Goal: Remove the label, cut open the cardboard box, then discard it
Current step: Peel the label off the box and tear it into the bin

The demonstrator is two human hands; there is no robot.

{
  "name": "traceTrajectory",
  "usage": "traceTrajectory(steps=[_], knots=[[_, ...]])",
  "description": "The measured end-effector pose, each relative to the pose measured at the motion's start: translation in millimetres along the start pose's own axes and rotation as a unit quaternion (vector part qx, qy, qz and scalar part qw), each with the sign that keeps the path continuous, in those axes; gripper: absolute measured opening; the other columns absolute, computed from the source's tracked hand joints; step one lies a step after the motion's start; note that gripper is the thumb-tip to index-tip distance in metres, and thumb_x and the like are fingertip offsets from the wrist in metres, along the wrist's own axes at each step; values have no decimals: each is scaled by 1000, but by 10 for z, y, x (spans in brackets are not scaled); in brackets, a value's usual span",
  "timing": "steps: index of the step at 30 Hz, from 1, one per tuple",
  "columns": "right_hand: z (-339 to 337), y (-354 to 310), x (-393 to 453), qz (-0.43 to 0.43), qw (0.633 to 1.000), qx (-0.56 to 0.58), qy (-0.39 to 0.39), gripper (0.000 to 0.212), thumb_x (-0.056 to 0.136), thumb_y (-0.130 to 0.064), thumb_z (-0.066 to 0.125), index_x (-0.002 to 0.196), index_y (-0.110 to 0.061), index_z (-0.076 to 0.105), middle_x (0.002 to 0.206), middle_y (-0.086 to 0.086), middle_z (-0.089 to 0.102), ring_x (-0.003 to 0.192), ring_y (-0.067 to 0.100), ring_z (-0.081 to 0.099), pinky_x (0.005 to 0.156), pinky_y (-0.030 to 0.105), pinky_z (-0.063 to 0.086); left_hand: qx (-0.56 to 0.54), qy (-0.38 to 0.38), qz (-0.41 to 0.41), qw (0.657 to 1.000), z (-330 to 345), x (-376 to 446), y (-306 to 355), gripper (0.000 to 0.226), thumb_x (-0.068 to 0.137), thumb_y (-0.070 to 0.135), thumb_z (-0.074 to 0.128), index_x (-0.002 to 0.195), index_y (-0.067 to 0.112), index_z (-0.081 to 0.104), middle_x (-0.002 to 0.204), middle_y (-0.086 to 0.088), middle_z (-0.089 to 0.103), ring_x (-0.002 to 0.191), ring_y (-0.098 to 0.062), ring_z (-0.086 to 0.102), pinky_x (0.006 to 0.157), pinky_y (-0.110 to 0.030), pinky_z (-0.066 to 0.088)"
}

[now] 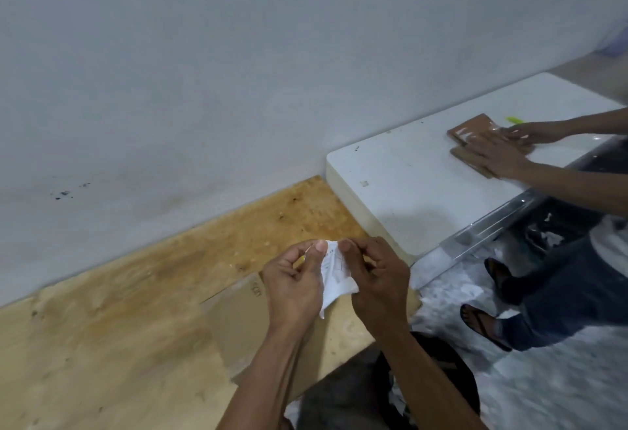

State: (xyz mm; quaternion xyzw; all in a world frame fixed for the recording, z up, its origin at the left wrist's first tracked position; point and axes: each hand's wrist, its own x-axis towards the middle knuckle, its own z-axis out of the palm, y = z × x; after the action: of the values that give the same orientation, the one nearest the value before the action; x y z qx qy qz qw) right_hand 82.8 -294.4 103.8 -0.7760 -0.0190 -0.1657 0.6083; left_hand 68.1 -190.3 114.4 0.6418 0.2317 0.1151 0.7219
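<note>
Label step looks finished: the crumpled white printed paper label [334, 268] is off the box and held up between both hands, above the work surface. The flat brown cardboard box [238, 324] lies on the pale plywood board [112, 321] directly under the hands, partly hidden by the forearms. It appears flattened, but whether it has been cut open cannot be told; no blade shows in either hand. A small yellowish bit peeks out behind the left hand's fingers, too hidden to name. Judged remaining: get rid of the label, cut the box if not yet cut, discard the box.

Hand pose: left hand [294, 283] raised, thumb up and pressed on the label's upper left edge, fingers curled behind it, so a pinch. Right hand [373, 280] mirrors it, thumb tip on the label's upper right corner, fingers folded in behind. Thumbs sit close together, the paper bunched between them; it reads as scrunching or folding. Both forearms rise from the lower frame and converge.

Beside: a second person's hands press on brown cardboard pieces [475, 137] on a white table [407, 174], well apart.
</note>
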Motion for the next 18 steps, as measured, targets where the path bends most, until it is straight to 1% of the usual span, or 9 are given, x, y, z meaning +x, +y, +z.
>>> traceTrajectory(steps=[3,4,5,7,9,11,13,15,18], knots=[[-573,70,209,112,976,80,166,7,89,-31,67,84,-28,72,79,-2,71,71,20,68,56,25,56,-35,172,-22,984,-214,214,-79,18,92,19,67,75,17,72,70,1,69,68,-17,60,64,-28,47],[-864,99,305,125,968,92,199,8,88,-35,66,85,-30,71,78,-3,70,69,22,67,52,21,54,-31,218,5,975,-384,312,-80,18,92,18,66,76,14,72,69,1,67,67,-15,58,62,-25,46],[-1122,114,389,124,971,77,192,10,88,-40,64,86,-32,70,76,-4,68,70,24,67,49,18,51,6,235,39,971,-505,355,-33,17,92,17,65,77,12,72,71,-1,67,67,-14,58,60,-23,46],[-1360,102,460,132,983,42,121,9,92,-35,62,87,-35,70,77,-5,68,75,20,68,50,16,51,88,205,80,971,-526,340,1,14,91,19,65,81,13,73,77,-3,70,71,-14,61,63,-26,49],[-1235,56,452,115,991,58,39,18,96,-22,59,89,-33,72,83,-8,71,78,8,66,57,19,56,105,140,89,981,-248,188,-18,14,91,23,66,81,18,75,80,2,74,72,-10,64,65,-28,51],[-1027,-46,385,106,992,68,-9,20,95,-16,60,90,-29,74,85,-12,74,77,0,65,64,24,57,113,111,84,984,95,15,-65,15,92,25,66,82,22,76,81,9,75,73,-4,66,65,-23,52],[-902,-69,311,94,993,66,-30,15,93,-16,63,92,-24,76,84,-13,75,76,0,66,65,22,53,89,121,69,986,311,-105,-108,14,92,25,66,84,23,77,81,10,76,77,-5,69,69,-23,54],[-857,-27,234,80,996,32,-33,12,90,-20,66,93,-24,76,82,-14,75,77,-1,67,65,21,53,45,114,49,991,423,-198,-96,13,91,25,68,84,20,78,80,5,77,76,-12,71,69,-30,56],[-841,47,174,87,996,-30,1,10,90,-26,65,93,-25,74,83,-20,72,83,-4,66,71,20,54,-39,94,-26,995,583,-335,-44,13,89,24,72,85,14,79,82,1,78,74,-12,68,67,-29,55]])
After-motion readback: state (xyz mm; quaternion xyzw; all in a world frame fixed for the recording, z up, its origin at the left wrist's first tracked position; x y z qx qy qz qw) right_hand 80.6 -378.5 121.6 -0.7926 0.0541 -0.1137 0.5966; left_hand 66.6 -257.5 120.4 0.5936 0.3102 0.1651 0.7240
